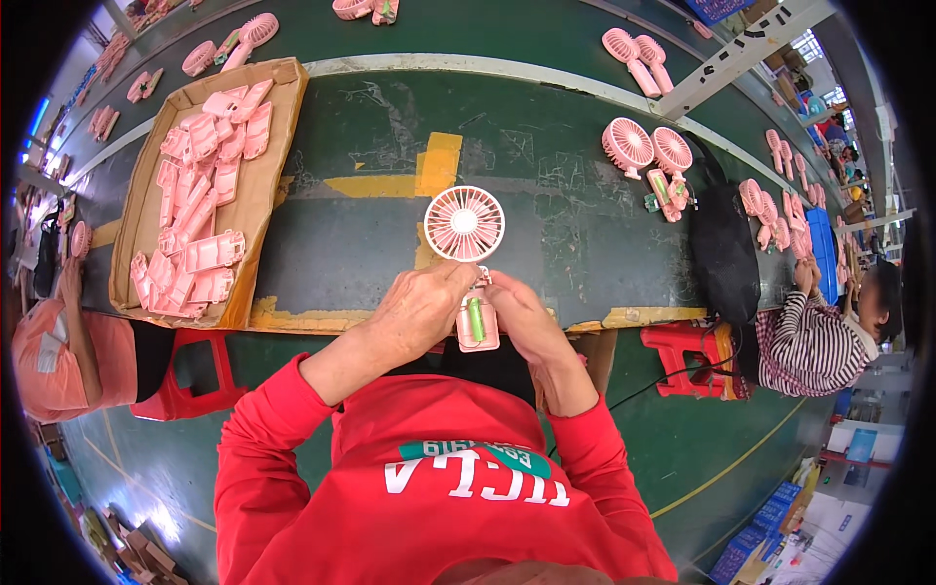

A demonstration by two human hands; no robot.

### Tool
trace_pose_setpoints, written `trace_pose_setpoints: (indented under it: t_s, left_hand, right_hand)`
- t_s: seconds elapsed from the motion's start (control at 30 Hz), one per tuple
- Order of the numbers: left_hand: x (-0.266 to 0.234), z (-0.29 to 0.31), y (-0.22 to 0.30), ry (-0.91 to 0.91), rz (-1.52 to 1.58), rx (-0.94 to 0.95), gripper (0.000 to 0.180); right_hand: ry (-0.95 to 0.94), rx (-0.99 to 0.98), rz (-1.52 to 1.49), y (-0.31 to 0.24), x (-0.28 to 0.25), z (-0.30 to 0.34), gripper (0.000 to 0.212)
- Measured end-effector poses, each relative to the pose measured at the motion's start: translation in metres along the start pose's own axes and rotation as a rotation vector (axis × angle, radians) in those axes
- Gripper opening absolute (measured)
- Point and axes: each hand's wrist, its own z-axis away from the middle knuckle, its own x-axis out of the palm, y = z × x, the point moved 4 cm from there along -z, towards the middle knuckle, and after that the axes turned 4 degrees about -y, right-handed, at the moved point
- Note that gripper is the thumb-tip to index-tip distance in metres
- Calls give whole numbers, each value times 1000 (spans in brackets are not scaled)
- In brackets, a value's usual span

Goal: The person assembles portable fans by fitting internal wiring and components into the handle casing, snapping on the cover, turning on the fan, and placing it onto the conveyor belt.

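A pink handheld fan (465, 224) with a round white-rimmed grille is between my hands, just over the table's near edge. Its handle is uncovered and shows a green cylindrical battery (476, 320) inside the pink shell (479, 343). My left hand (426, 300) pinches the fan at the neck, below the grille. From the other side, my right hand (524, 310) grips the upper handle with bent fingers. The fingertips meet near the neck and hide the small parts there.
A cardboard tray (278, 180) of pink shell pieces (200, 205) stands at left. Fan parts (648, 161) and a black bag (726, 244) lie at right. Red stools (682, 356) flank me. A co-worker in stripes (814, 351) sits at right, another person (78, 356) at left.
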Motion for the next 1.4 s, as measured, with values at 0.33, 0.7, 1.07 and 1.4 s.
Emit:
trace_pose_setpoints:
  t_s: [0.33, 0.7, 1.07, 1.4]
  left_hand:
    - [-8, 24, -17, 127, 85, -177, 16]
    - [0, 32, -12, -169, 374, -610, 15]
    - [16, 24, -19, 147, 390, -423, 12]
    - [8, 32, 4, 283, -107, -21, 15]
  right_hand:
    - [111, 19, -142, -3, 9, -8, 28]
    - [216, -36, -190, 4, 17, -9, 29]
    - [253, -77, -154, 10, 7, -7, 25]
    - [276, -88, -149, 8, 19, -16, 23]
